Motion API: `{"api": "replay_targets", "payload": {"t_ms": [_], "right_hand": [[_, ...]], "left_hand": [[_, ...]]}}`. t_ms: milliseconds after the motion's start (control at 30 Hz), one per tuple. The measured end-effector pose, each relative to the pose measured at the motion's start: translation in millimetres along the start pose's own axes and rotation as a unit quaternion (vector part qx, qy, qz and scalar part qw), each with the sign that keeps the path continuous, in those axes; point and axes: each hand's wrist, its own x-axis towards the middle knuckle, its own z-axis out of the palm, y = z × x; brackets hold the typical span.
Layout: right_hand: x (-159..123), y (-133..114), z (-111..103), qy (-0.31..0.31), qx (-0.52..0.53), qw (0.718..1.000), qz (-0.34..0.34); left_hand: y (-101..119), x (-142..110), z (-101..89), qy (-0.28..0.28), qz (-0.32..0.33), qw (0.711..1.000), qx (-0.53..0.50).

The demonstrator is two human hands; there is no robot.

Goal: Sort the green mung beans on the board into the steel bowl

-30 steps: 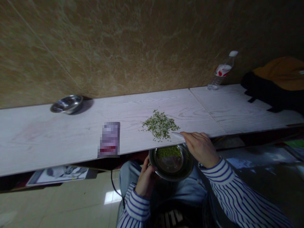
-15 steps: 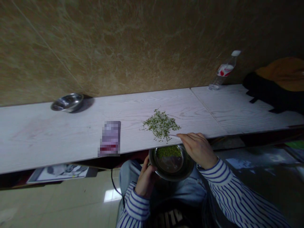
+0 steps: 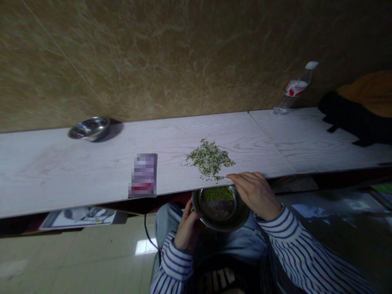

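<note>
Below the table's front edge, over my lap, my left hand (image 3: 188,229) grips the left rim of a metal bowl (image 3: 219,211). Small green beans (image 3: 217,193), like mung beans, lie along the bowl's far side. My right hand (image 3: 255,194) is closed around a thin metal utensil (image 3: 223,177) at the table edge, above the bowl's right side. Its kind is unclear, as the fingers cover most of it. The utensil's tip meets the near edge of a spread-out pile of green beans mixed with white grains (image 3: 210,157) on the white table (image 3: 171,139).
A second metal bowl (image 3: 90,130) sits tilted-looking at the back left, near the wall. A purple packet-like flat item (image 3: 143,175), blurred out, lies left of the pile. A clear bottle (image 3: 290,90) and a black and orange cloth item (image 3: 364,102) are at the right.
The view has shifted slightly. My right hand with the utensil stays at the pile's near edge, with the utensil tip moved a little to the left. My left hand still grips the bowl.
</note>
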Motion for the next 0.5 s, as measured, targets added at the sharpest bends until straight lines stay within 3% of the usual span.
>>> {"api": "replay_targets", "payload": {"t_ms": [500], "right_hand": [[-7.6, -4.8, -3.6, 0.006, 0.009, 1.000, -0.013]], "left_hand": [[-0.1, 0.6, -1.6, -0.015, 0.001, 1.000, -0.006]]}}
